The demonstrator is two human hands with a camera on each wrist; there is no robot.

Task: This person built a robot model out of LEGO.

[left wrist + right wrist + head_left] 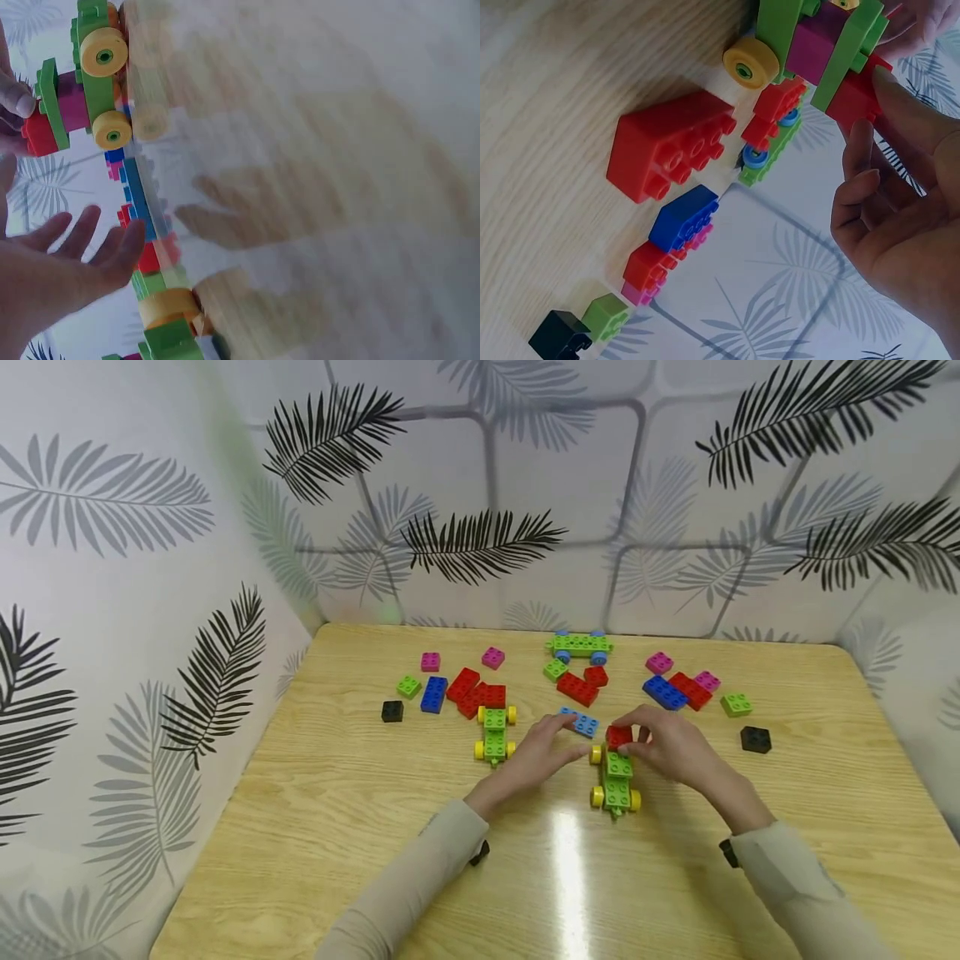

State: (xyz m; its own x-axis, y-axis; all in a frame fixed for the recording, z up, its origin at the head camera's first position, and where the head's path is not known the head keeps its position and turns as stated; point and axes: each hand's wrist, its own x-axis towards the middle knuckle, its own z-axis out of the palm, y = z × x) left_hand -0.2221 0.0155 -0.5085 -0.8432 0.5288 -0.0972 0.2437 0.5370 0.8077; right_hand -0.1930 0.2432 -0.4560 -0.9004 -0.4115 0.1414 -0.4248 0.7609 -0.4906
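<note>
My right hand [670, 745] pinches a small red brick [618, 737] between thumb and fingers. The red brick sits on a green brick [849, 56], with a purple brick [817, 43] beneath, stacked on the green toy car [617, 795] with yellow wheels. On the car's other side, my left hand [532, 756] hovers with fingers spread and holds nothing. Just beyond its fingertips lies a light blue brick [579, 722]. A second green car [495, 739] with yellow wheels stands to its left.
Behind stands a green car base [581, 645] with blue wheels. Red, dark blue [664, 692], pink [430, 662], green and black [755, 739] bricks lie scattered about. A larger red brick [671, 142] lies by the right hand. The patterned wall [480, 585] borders the table's back edge.
</note>
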